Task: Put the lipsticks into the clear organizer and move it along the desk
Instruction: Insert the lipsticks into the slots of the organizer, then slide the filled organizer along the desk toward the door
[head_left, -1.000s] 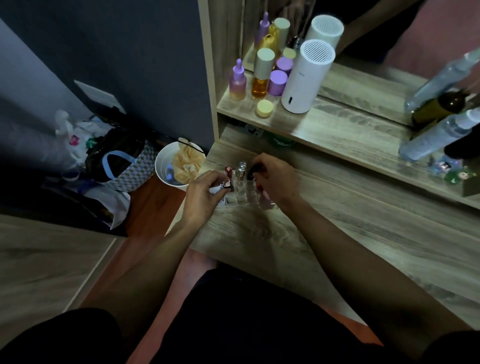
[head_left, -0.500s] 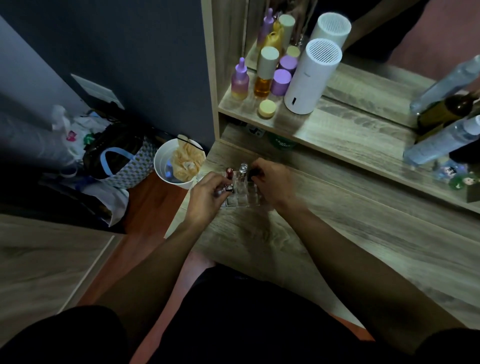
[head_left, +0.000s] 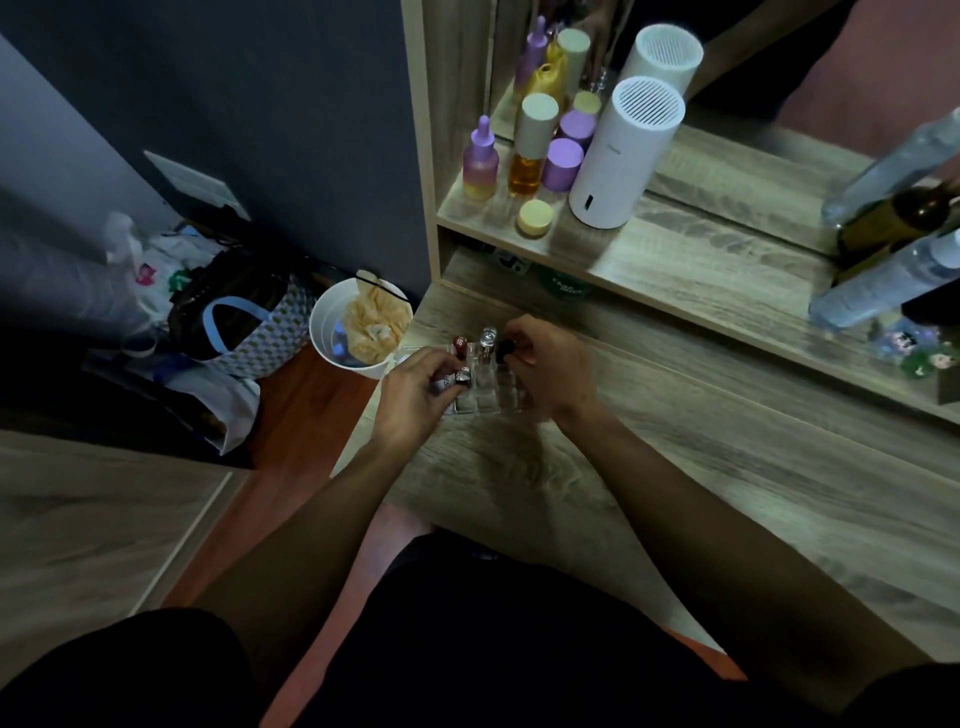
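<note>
The clear organizer (head_left: 488, 395) sits near the left end of the wooden desk (head_left: 701, 467), between my two hands. A red lipstick (head_left: 459, 345) and a silver-capped lipstick (head_left: 488, 339) stand upright in its back row. My left hand (head_left: 415, 395) pinches a silver-tipped lipstick (head_left: 461, 375) over the front left cells. My right hand (head_left: 545, 369) holds a black lipstick (head_left: 505, 349) at the back right of the organizer. Its right side is hidden under my right hand.
A shelf (head_left: 675, 270) above the desk carries purple and amber bottles (head_left: 524, 150), a white cylinder (head_left: 623, 156) and clear bottles (head_left: 893, 275) at right. Left of the desk, on the floor, stand a white bin (head_left: 332, 332) and bags (head_left: 244, 322).
Both hands stay at the organizer with small shifts. My left hand has brought the silver-tipped lipstick closer over the front cells; the right hand has hardly moved.
</note>
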